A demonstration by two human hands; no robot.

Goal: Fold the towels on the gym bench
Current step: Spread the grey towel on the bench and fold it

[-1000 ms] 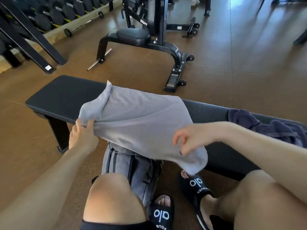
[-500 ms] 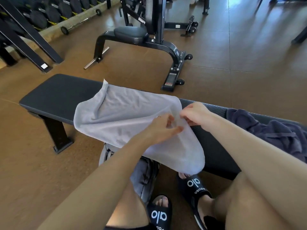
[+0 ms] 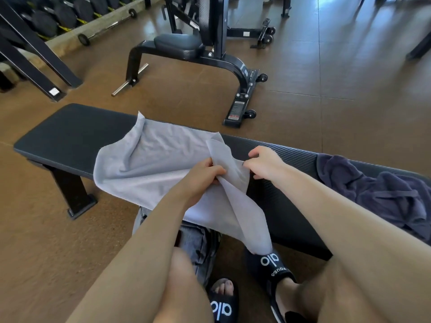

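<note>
On the black table [image 3: 70,138], the left hand [image 3: 200,180] and right hand [image 3: 265,164] each keep a closed grip, pinching the grey towel [image 3: 158,157].

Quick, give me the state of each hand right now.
Left hand: fingers pinching the grey towel.
Right hand: fingers curled, pinching the same towel's edge.

Matt grey cloth towel [image 3: 158,164] (soft, creased) — on a ribbed, matt black bench [image 3: 70,134].

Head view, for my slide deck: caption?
Both hands pinch a light grey towel on a black padded bench.
</note>
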